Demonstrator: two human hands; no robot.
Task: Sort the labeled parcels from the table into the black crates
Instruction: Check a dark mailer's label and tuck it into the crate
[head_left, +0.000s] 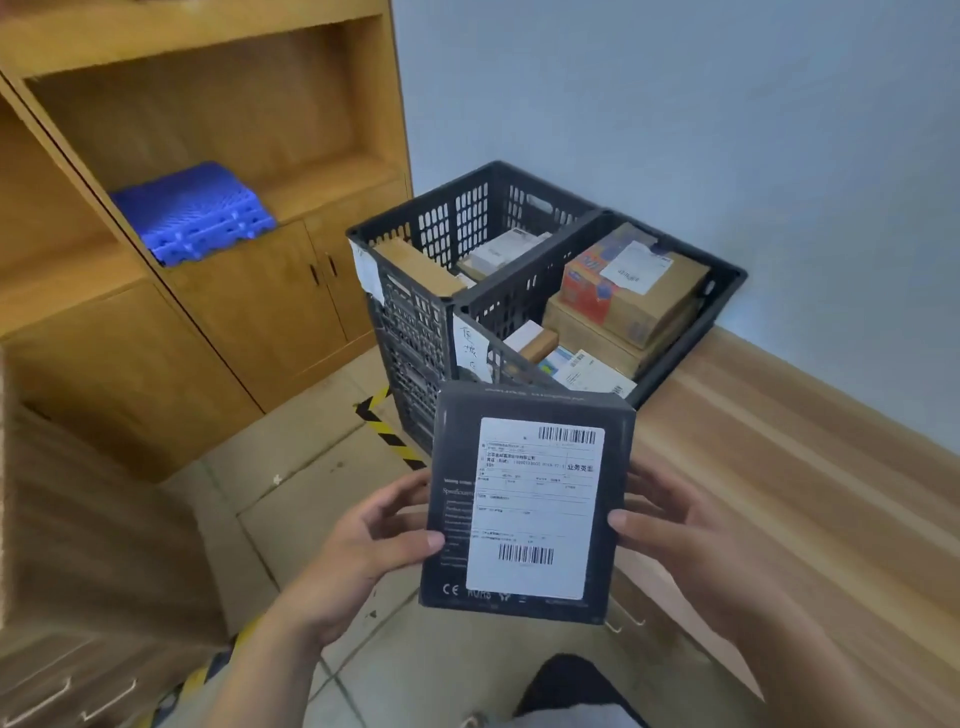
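Parcel (527, 501), dark with a white label, sits upright at six o'clock before us; our left hand (363, 540) and right hand (675, 525) grip its side edges, fingers curled. Crates (467, 301) stand at twelve, holding boxes.

Dark grey parcel (527, 499), black crates (415, 322), blue mat (195, 210), yellow-black floor tape (387, 431)

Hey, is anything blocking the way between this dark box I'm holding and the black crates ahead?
Nothing visible does. The dark parcel, held by the left hand and right hand, sits just in front of the two black crates, whose tops are open. Both already hold parcels, yet room remains.
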